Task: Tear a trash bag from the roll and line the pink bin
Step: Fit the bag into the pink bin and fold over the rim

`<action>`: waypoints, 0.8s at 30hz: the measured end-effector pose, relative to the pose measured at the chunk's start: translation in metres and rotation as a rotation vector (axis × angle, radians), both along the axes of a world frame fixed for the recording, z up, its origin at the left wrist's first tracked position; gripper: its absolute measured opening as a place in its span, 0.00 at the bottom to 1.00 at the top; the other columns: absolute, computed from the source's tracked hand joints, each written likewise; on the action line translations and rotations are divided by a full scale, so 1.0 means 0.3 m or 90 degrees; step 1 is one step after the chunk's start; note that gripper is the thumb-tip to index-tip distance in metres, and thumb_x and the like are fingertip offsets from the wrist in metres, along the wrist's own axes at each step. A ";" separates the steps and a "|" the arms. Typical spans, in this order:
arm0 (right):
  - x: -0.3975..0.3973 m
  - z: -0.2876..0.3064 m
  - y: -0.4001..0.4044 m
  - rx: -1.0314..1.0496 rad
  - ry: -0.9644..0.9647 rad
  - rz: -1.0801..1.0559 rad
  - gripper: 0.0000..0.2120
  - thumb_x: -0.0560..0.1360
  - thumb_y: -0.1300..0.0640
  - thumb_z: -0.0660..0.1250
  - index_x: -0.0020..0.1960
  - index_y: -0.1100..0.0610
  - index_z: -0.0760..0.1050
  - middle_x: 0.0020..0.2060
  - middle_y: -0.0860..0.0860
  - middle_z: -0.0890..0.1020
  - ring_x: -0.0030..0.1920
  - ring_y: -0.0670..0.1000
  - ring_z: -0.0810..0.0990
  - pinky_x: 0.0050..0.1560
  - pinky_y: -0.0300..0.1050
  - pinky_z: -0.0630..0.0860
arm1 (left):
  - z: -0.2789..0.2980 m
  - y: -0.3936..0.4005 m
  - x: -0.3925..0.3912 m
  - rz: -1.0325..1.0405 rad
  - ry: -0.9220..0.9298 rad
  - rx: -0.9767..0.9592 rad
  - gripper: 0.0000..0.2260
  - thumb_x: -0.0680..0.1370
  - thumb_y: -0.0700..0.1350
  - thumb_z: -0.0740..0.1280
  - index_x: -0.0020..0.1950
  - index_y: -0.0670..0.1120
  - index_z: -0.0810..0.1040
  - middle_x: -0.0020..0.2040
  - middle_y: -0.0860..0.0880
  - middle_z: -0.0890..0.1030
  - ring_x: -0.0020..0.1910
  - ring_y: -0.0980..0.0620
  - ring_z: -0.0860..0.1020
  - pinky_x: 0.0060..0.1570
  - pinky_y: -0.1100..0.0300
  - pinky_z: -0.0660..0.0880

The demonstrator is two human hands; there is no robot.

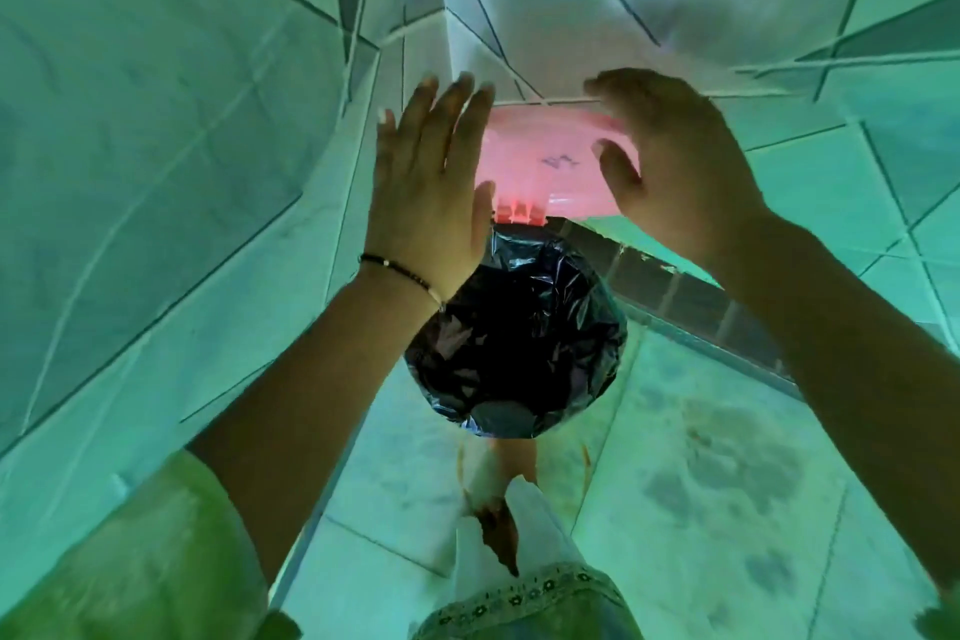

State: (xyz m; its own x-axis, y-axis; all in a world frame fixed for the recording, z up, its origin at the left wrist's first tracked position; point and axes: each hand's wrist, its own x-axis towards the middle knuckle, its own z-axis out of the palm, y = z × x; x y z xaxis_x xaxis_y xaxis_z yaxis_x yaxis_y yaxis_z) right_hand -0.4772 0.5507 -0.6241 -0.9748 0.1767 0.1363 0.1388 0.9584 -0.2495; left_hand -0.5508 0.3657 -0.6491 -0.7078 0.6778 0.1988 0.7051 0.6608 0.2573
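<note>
A black trash bag (519, 333) lines the bin below my arms, its plastic crinkled and spread over the round rim. The pink lid (545, 156) stands raised behind it, hinged at a red hinge (519, 212), and leans toward the tiled wall. My left hand (431, 182) is at the lid's left edge, fingers straight and pointing up. At the lid's right edge is my right hand (675, 166), with its fingers loosely curved over the lid's top rim and the thumb in front of it. Whether either hand touches the lid is unclear. The bin's pink body is hidden by the bag.
Tiled walls (156, 120) close in on the left and behind, forming a corner. A dark tile strip (675, 291) runs along the wall base at right. The floor (727, 483) is light tile with dark smudges. My foot (498, 473) stands just before the bin.
</note>
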 end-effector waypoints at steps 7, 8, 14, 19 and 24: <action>0.139 -0.092 -0.103 -0.061 -0.091 0.108 0.22 0.74 0.58 0.55 0.66 0.64 0.69 0.58 0.62 0.79 0.54 0.63 0.79 0.57 0.58 0.76 | -0.050 -0.085 0.054 -0.060 -0.066 0.010 0.18 0.75 0.41 0.55 0.62 0.42 0.75 0.59 0.42 0.80 0.61 0.40 0.76 0.66 0.42 0.66; 0.173 -0.107 -0.122 -0.047 -0.103 0.117 0.23 0.74 0.58 0.55 0.67 0.63 0.68 0.60 0.62 0.78 0.56 0.63 0.78 0.58 0.59 0.75 | -0.061 -0.110 0.076 -0.081 -0.084 0.021 0.18 0.74 0.40 0.55 0.61 0.41 0.75 0.58 0.42 0.80 0.58 0.41 0.77 0.64 0.44 0.70; 0.367 -0.236 -0.218 0.020 -0.144 0.195 0.30 0.72 0.50 0.63 0.71 0.57 0.63 0.68 0.59 0.72 0.66 0.61 0.73 0.66 0.61 0.59 | -0.176 -0.250 0.215 -0.163 -0.085 -0.050 0.22 0.69 0.39 0.59 0.63 0.45 0.72 0.56 0.41 0.80 0.52 0.41 0.79 0.51 0.48 0.77; 0.460 -0.407 -0.296 0.035 -0.263 0.248 0.43 0.62 0.46 0.77 0.72 0.50 0.61 0.70 0.56 0.70 0.69 0.60 0.69 0.66 0.65 0.57 | -0.338 -0.310 0.349 -0.088 -0.093 -0.199 0.29 0.66 0.37 0.64 0.67 0.46 0.67 0.63 0.39 0.77 0.60 0.38 0.77 0.54 0.39 0.76; 0.518 -0.535 -0.366 0.002 -0.307 0.207 0.42 0.64 0.49 0.76 0.73 0.50 0.61 0.71 0.55 0.68 0.72 0.60 0.65 0.68 0.65 0.62 | -0.454 -0.320 0.424 -0.071 -0.165 -0.313 0.34 0.66 0.42 0.70 0.71 0.47 0.64 0.69 0.39 0.71 0.67 0.37 0.71 0.60 0.37 0.69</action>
State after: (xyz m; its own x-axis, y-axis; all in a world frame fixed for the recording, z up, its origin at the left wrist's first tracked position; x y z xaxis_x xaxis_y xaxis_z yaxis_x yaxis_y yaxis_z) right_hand -0.3218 0.4409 -0.7848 -0.9308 -0.1418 -0.3369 -0.0654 0.9714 -0.2283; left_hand -0.4235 0.2697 -0.7853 -0.6103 0.7204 -0.3294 0.7322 0.6718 0.1125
